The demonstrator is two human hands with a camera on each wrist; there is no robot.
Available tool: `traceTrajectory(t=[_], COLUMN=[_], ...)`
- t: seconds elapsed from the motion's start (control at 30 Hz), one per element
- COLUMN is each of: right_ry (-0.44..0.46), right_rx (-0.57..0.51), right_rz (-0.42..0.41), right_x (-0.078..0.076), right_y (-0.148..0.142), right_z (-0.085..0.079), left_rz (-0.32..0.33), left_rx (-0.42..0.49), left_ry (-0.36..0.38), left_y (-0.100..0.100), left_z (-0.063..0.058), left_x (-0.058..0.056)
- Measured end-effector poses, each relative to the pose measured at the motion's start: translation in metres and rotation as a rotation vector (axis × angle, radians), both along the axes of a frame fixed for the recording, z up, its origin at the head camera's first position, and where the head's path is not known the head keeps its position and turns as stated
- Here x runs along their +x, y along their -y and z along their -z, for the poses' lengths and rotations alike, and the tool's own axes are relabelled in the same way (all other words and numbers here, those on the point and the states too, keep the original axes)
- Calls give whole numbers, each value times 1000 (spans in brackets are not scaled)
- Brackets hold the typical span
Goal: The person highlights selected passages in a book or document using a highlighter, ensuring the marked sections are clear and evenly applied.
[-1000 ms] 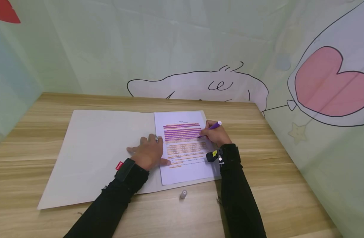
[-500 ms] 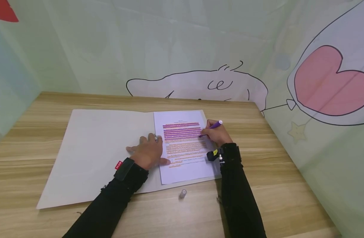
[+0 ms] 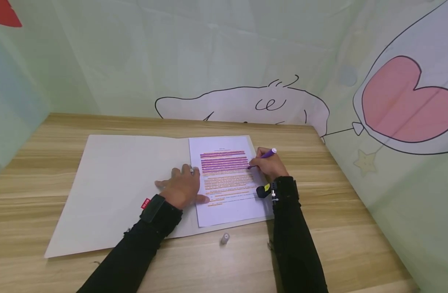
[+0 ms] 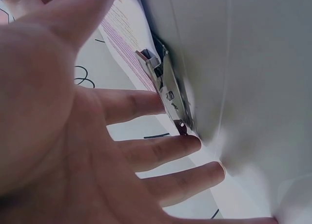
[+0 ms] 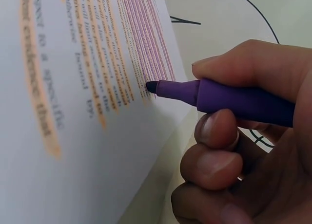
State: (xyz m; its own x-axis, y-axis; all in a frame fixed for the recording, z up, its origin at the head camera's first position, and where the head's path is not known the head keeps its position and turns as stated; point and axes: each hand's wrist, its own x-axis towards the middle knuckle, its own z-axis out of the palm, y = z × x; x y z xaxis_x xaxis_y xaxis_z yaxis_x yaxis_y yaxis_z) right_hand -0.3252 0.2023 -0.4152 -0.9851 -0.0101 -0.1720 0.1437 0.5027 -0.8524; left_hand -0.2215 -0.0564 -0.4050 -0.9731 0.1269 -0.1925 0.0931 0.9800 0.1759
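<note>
Your right hand [image 3: 270, 166] pinches a purple marker [image 3: 269, 153] at a printed page [image 3: 227, 215].
In the head view, your left hand [image 3: 181, 187] lies with its fingers spread across the page's left edge and the pale folder [image 3: 118, 183] beneath; a small grey cap [image 3: 225, 238] rests on the table [image 3: 194, 264] near the folder's lower edge. In the left wrist view, those fingers reach out straight, apart from one another, beside a metal clip [image 4: 171, 97]. In the right wrist view, your thumb and fingers curl round the marker, its dark tip at the ends of the purple-highlighted lines [image 5: 146, 36], next to orange-highlighted ones [image 5: 105, 53].
</note>
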Motion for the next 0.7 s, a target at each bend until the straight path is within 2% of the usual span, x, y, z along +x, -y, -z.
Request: traceTrajectory(t=[0.33,0.47,0.6,0.7], right_ry=[-12,-11,-3,-13], right_rx=[17,-16,-225,-413], right_rz=[9,2,0,-13], right_x=[-3,-3,-2,1], right_y=[-3,-6,-15,-20], right_z=[0,2,5,0], left_rz=[-3,0,4,3], left_rx=[6,7,7,8], left_ry=[-2,0,-1,-9], left_y=[-1,-1,0,-1], left_z=[-5,-6,-5,-4], left_x=[1,2,2,1])
